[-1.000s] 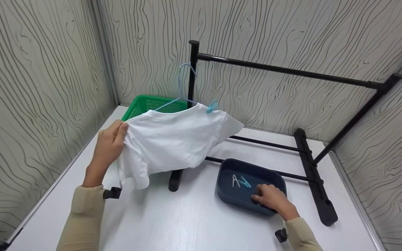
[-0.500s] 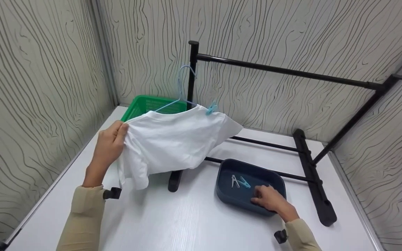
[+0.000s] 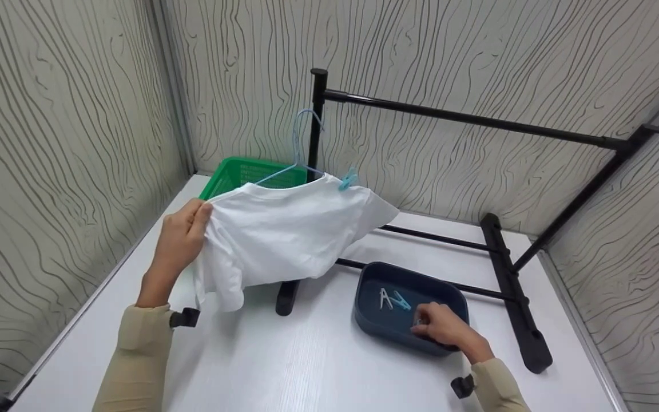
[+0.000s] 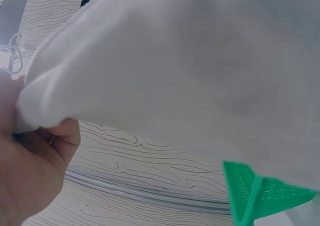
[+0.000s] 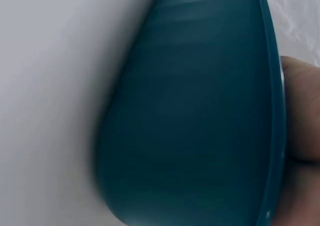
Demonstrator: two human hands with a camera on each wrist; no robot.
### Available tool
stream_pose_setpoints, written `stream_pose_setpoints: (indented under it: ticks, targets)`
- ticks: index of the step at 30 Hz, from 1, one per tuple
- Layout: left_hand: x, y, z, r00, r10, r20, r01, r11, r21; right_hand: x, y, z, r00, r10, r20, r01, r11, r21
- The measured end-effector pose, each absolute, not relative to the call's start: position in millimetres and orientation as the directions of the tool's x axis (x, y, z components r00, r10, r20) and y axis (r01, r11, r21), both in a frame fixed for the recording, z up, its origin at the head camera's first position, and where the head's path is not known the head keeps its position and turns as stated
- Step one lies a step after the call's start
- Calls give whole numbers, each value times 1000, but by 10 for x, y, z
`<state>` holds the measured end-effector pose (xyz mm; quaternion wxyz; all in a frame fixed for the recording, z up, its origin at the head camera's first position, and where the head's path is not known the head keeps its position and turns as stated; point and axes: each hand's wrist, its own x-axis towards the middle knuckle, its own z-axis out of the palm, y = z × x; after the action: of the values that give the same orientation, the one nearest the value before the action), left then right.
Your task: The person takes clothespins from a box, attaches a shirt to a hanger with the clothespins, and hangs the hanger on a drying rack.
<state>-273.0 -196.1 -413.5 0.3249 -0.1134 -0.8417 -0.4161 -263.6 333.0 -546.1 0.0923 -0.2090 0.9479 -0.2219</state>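
My left hand (image 3: 183, 232) pinches the left shoulder and sleeve of a white T-shirt (image 3: 289, 229) hung on a blue wire hanger (image 3: 297, 140). In the left wrist view the white cloth fills most of the picture, with the left hand (image 4: 35, 166) gripping its edge. A light blue clothespin (image 3: 348, 179) clips the shirt's other shoulder. Inside a dark blue bin (image 3: 365, 317), my right hand (image 3: 444, 326) has curled fingers around a small pale thing, apparently a clothespin, mostly hidden. Beside it lie a grey clothespin (image 3: 385, 298) and a light blue clothespin (image 3: 401, 301).
A black garment rack (image 3: 472, 119) stands behind the shirt and bin, its base foot (image 3: 515, 297) at the right. The hanger's hook is by the rack's left post. Behind the shirt sits a green basket (image 3: 232, 174). Patterned walls enclose the white table (image 3: 284, 366).
My right hand has stayed in the bin while its fingers shifted; a small pale bit now shows between thumb and fingers. The left hand keeps its hold on the shirt.
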Motion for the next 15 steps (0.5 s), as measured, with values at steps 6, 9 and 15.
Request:
stream_pose_setpoints:
  ticks: [6, 9, 15]
  targets:
    - [-2737, -1945, -4135, -758, -70, 648, 471, 629, 618, -2656, 3360, -5446, -906, -423, -32, -359, 805, -473]
    - [-2735, -1920, -4121, -758, -61, 649, 477, 627, 616, -2671, 3386, -5407, -910, -415, -10, -363, 806, -468]
    - [-2712, -1884, -4125, -746, -39, 665, 498, 630, 596, -2712, 3427, -5305, -916, -401, 20, -363, 803, -472]
